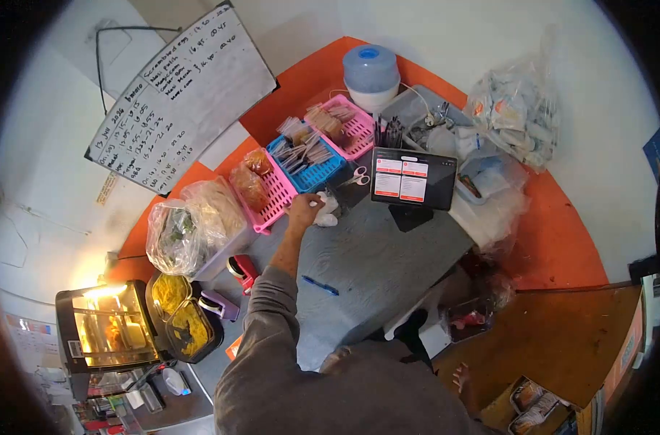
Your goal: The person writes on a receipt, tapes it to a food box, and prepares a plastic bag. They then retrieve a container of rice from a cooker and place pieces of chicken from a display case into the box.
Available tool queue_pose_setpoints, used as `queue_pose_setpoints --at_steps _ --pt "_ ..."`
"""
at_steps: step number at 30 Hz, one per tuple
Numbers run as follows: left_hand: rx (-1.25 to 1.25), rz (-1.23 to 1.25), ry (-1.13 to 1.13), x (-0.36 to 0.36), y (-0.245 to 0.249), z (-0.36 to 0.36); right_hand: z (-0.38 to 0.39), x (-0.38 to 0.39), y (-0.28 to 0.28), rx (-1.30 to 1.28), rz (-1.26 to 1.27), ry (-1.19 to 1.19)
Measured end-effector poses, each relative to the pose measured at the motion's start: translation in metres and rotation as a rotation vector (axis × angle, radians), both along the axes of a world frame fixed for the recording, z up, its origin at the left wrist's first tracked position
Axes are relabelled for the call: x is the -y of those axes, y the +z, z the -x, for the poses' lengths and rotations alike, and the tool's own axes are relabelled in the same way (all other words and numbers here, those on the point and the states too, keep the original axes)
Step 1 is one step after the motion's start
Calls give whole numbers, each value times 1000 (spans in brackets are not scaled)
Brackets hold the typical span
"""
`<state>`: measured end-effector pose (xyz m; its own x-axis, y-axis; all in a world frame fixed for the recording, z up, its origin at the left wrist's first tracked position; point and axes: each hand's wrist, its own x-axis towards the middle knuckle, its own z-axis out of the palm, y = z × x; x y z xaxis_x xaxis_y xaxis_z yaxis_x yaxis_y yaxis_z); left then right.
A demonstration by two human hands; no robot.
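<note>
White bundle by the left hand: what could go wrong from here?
The left hand is at the white bundle, close to the scissors, so a hasty sweep might knock them. It is also right beside the nearer pink basket, which could get nudged. The pen lies loose near the sleeve and might be brushed aside.

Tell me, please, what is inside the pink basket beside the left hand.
The pink basket beside the left hand holds a larger bag and a smaller bag, both orange-brown. Some slots show bare; whatever lies beneath the bags is covered.
</note>
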<state>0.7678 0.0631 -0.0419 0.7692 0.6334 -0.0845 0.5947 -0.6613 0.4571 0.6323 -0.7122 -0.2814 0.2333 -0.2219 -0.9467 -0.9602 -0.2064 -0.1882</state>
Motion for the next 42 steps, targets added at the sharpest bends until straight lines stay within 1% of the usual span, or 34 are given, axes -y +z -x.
queue_pose_setpoints --at_steps 1,3,4,5,6,7,8,9,10,11,12,13,14,16,17,18,19,20,22,23,25,26,28,30,31,32,33,34,35,36,37,38,40,42 --pt "11 7 0 -16 -14 1 4 -10 5 41 1 4" --pt "336 261 -10 -54 -45 1 8 -30 12 125 -6 12" --pt "348 264 -12 -55 -38 0 10 -38 16 168 -10 16" --pt "217 178 -6 -54 -30 -2 5 -45 19 182 -7 16" --pt "84 93 0 -51 -25 -3 -4 -50 21 265 10 145" --pt "95 96 3 -39 -29 -1 -14 -57 27 346 28 277" --pt "-7 -95 -52 -23 -38 2 -27 -65 32 358 30 282" --pt "-112 -285 -104 -13 -43 5 -39 -74 38 457 -80 301" --pt "-98 -283 -99 -10 -38 5 -51 -79 43 557 -190 319" --pt "-89 -210 -44 -8 -32 2 -63 -83 50 575 -186 322" --pt "-81 -137 5 -6 -25 -2 -73 -87 56 713 -191 359" --pt "-51 -63 41 0 -2 2 -79 -84 58 846 -195 396" --pt "-43 -60 42 -4 -2 2 -84 -80 61 854 -191 399" --pt "215 201 103 -25 -15 5 -95 -63 57 768 -165 326" --pt "261 150 86 -40 -33 2 -98 -46 41 770 -170 332" --pt "267 144 89 -49 -40 2 -100 -23 17 781 -207 381" --pt "441 238 149 -56 -44 1 -102 -9 3 793 -243 428" --pt "614 332 207 -59 -40 2 -105 -11 7 800 -247 428" --pt "897 255 275 -66 -28 8 -105 -17 16 883 -181 444" --pt "901 247 279 -76 -29 9 -107 -25 27 886 -189 449" --pt "1178 432 433 -95 -35 8 -121 -41 48 1021 -270 484" --pt "1188 419 439 -88 -21 10 -133 -54 58 1027 -282 493" --pt "1157 290 606 -52 27 19 -154 -86 86 1102 -303 691" --pt "1147 325 632 -6 70 30 -166 -157 160 1265 -364 766" --pt "1248 564 552 36 101 41 -167 -193 196 1214 -360 791" --pt "1343 801 466 74 125 51 -169 -233 227 1436 -406 851" --pt "1356 788 491 104 138 62 -170 -268 241 1418 -706 785" --pt "1304 999 524 131 147 73 -160 -304 288 1390 -707 846" --pt "1248 1206 557 153 149 85 -156 -337 310 1368 -888 863" --pt "1267 1189 594 171 146 97 -144 -368 329 1281 -1049 769" --pt "1256 1276 575 187 141 111 -135 -390 342 1174 -1200 669" --pt "1248 1360 556 203 137 128 -135 -405 353 1133 -1224 701" --pt "1282 1298 634 228 136 159 -128 -433 366 815 -1422 810" --pt "1321 1236 696 242 131 192 -122 -451 345 750 -1430 842"
